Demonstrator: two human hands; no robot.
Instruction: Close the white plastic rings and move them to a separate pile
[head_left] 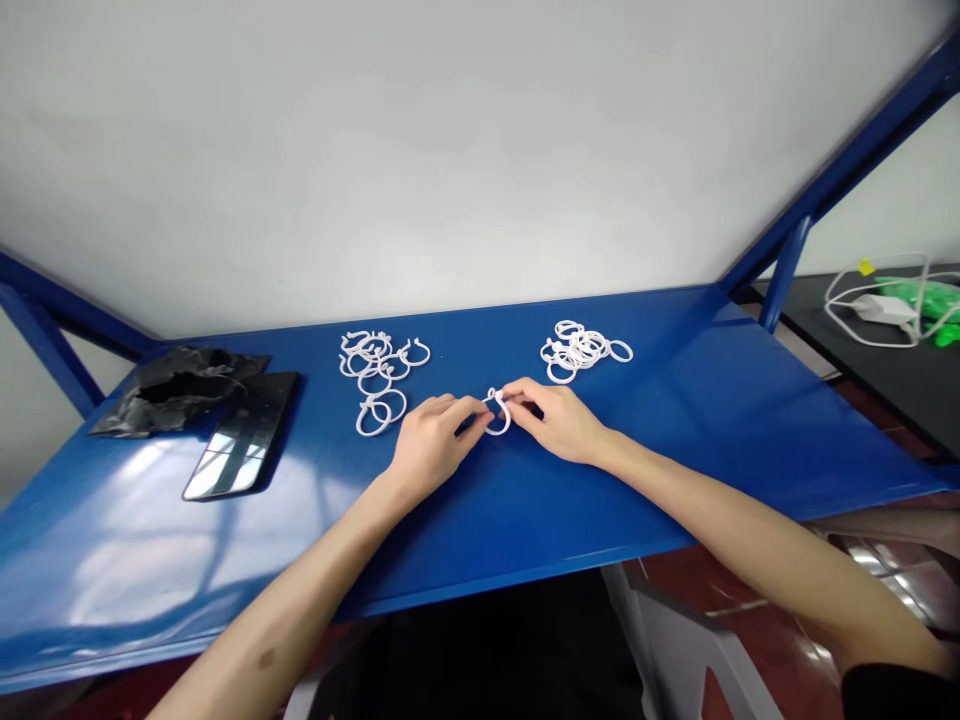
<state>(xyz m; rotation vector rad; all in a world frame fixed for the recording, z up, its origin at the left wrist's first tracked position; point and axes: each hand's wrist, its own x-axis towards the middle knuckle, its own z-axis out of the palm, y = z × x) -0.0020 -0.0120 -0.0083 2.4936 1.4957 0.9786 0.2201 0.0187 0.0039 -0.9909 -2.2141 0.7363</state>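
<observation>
A small white ring (498, 432) is held near the middle of the blue table (600, 500), between the two hands. It is pinched by the fingertips of the left hand (439, 440) on one side and by those of the right hand (559, 415) on the other, at its far part. Whether the table is touched by the ring cannot be told. On the left, a left heap (377, 352) of white rings is seen, and gaps can be made out in some of them. On the right, a right heap (589, 350) is seen, and most of its rings look closed, but they are too mixed up to be counted. From this, the work seems to be part way along: one ring is in hand, and more with gaps are left. The far edge of the table is met by a pale wall (450, 150), and the near edge is crossed by both arms (712, 510). Good room for moving is given between the heaps and to the right; less is given on the far left, where a black bag (176, 390) and a dark phone (236, 450) are laid.
</observation>
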